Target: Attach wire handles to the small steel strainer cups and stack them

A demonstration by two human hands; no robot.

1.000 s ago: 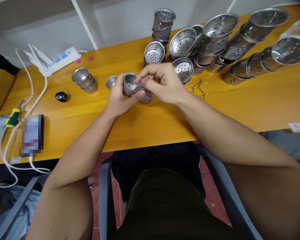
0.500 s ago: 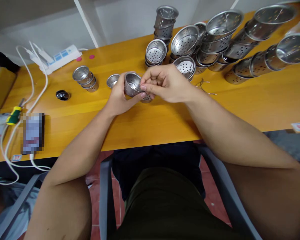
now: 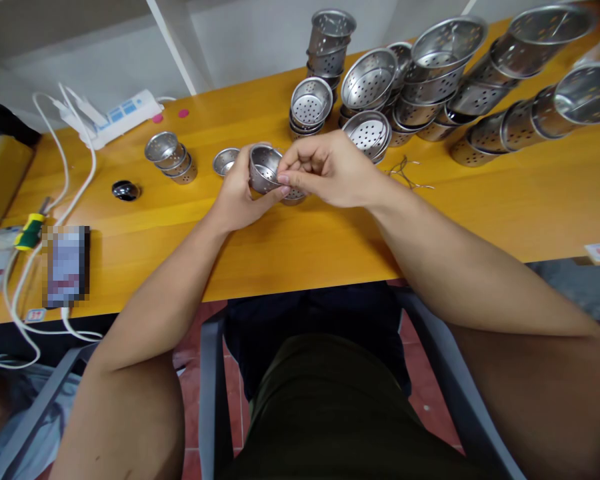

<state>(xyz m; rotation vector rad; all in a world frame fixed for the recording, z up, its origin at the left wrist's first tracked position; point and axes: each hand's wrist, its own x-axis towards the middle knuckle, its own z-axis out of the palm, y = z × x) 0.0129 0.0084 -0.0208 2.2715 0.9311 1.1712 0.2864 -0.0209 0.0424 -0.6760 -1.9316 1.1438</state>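
Observation:
My left hand (image 3: pixel 241 197) is closed around a small perforated metal cup (image 3: pixel 265 167), thumb along its near side, the mouth tilted up toward me. At the cup's right rim, my right hand (image 3: pixel 321 168) is pinched, thumb against forefinger; whatever lies between the fingertips is too small to make out. Below the held cup, another perforated cup (image 3: pixel 295 198) shows in part under my fingers. A shallow metal cup (image 3: pixel 225 160) stands just behind my left hand. Several thin bent wires (image 3: pixel 409 175) lie on the table to the right of my right hand.
Stacks of perforated metal cups (image 3: pixel 433 87) crowd the back right of the wooden table (image 3: pixel 300 260). On the left are a short cup stack (image 3: pixel 171 159), a black shiny object (image 3: pixel 126 191), a power strip (image 3: pixel 125 117), a phone (image 3: pixel 69 267), white cables and a yellow-green screwdriver (image 3: pixel 30 231).
My right hand has shifted very slightly left along the cup's rim, still pinched. The left hand keeps the cup in the same place.

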